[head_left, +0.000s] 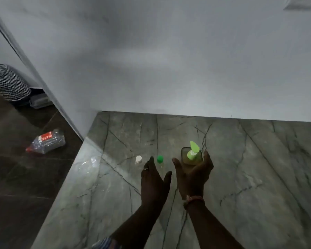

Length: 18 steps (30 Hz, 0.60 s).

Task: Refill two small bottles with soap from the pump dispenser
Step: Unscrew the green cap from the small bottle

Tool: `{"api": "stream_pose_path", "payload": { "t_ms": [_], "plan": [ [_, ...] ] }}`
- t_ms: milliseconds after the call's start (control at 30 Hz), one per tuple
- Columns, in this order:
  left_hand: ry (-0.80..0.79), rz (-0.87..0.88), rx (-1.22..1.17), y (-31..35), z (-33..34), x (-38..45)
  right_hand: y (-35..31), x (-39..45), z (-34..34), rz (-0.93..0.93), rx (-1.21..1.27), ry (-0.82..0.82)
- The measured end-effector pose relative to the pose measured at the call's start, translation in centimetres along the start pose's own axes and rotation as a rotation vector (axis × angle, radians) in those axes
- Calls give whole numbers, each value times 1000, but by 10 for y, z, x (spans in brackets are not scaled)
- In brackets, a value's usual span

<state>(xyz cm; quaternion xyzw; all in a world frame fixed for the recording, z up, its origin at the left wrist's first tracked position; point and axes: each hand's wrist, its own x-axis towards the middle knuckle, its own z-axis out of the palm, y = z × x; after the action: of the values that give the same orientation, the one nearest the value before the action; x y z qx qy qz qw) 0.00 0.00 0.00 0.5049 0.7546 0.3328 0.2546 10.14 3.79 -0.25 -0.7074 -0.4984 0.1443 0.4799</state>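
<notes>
From the head camera, a grey-green marble counter [241, 177] with dark veins meets a plain pale wall. On it stands the pump dispenser [192, 155], a squarish translucent body with a lime-green pump head and pointed spout; it holds a murky yellowish liquid. To its left stand two small clear bottles, one with a green cap [160, 159], one with a white cap [138, 159]; their bodies are nearly invisible, so their contents cannot be judged. The left hand [153, 184] hovers with fingers straight and holds nothing, covering part of the green-capped bottle. The right hand [192, 175] is spread and cupped just beside the dispenser, perhaps touching it. A crushed plastic bottle [46, 142] lies on the dark floor.
</notes>
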Motion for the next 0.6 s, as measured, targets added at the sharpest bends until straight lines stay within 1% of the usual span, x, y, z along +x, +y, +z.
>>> {"api": "stream_pose_path", "payload": {
  "t_ms": [67,133,200,300,367,600],
  "plan": [
    [33,5,-50,-11,17,9,11,-1,15,4,87,57],
    [35,13,-59,-21,31,19,25,-1,28,23,142,61],
    [68,57,-94,-28,43,26,37,-4,37,10,188,97],
    [161,160,-101,-41,54,33,43,-4,48,-27,235,172],
    [181,196,-112,-48,58,36,44,-6,54,-26,264,207],
    [117,375,-102,-69,59,44,60,-13,56,-152,298,146]
  ]
}}
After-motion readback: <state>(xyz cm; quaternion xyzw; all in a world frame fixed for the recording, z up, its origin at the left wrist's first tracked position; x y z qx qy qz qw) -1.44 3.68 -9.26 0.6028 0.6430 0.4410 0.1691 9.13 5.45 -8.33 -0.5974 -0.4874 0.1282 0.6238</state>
